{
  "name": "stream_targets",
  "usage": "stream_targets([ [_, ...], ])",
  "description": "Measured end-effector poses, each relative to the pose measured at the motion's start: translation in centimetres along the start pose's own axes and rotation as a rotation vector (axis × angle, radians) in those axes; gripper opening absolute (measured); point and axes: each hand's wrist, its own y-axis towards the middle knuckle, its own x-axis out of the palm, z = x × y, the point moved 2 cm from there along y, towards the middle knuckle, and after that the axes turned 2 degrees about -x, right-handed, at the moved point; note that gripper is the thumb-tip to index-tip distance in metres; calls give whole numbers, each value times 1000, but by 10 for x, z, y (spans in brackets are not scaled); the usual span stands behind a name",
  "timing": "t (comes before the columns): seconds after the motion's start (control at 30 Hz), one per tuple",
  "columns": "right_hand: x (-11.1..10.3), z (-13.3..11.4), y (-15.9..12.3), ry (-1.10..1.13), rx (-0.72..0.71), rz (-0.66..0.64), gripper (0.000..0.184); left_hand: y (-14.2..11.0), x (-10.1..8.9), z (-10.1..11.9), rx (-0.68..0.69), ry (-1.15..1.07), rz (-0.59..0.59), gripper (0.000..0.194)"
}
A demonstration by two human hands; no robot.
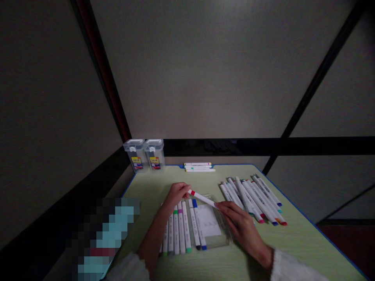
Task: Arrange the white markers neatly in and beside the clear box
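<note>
A white marker with a red band [202,198] is held slantwise between my two hands. My left hand [177,195] pinches its red-banded end, and my right hand [241,226] grips the other end. Below the marker lies a clear plastic case [218,242] with a white paper [208,221] in it. Two markers, one with a blue end [199,230], lie side by side at the case's left. Further left, partly hidden by my left forearm, runs a row of white markers [176,232] with coloured ends.
A loose pile of white markers [258,199] covers the table's right side. Several markers [199,167] lie at the back edge. Two clear lidded boxes [154,156] stand at the back left. A grey wall rises behind the blue-edged table [304,249].
</note>
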Motion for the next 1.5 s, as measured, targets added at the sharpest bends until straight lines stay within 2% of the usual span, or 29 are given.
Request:
stream_targets([
  [0.27,3,-1,-1,45,-23,-50,31,4,-2,-5,21,80,8,33],
  [0.57,3,-8,1,52,-12,-81,30,-2,-1,3,36,83,13,32],
  [0.83,3,-2,-1,-15,57,56,23,-2,2,0,-7,23,-22,30],
  [1.2,0,-5,2,-21,30,103,20,3,1,-9,-11,125,-145,31],
  [1.37,-1,-5,1,-23,16,119,21,-5,1,0,2,170,-157,29],
  [1.5,0,-3,0,-20,0,115,21,-10,4,6,-3,114,-140,27],
])
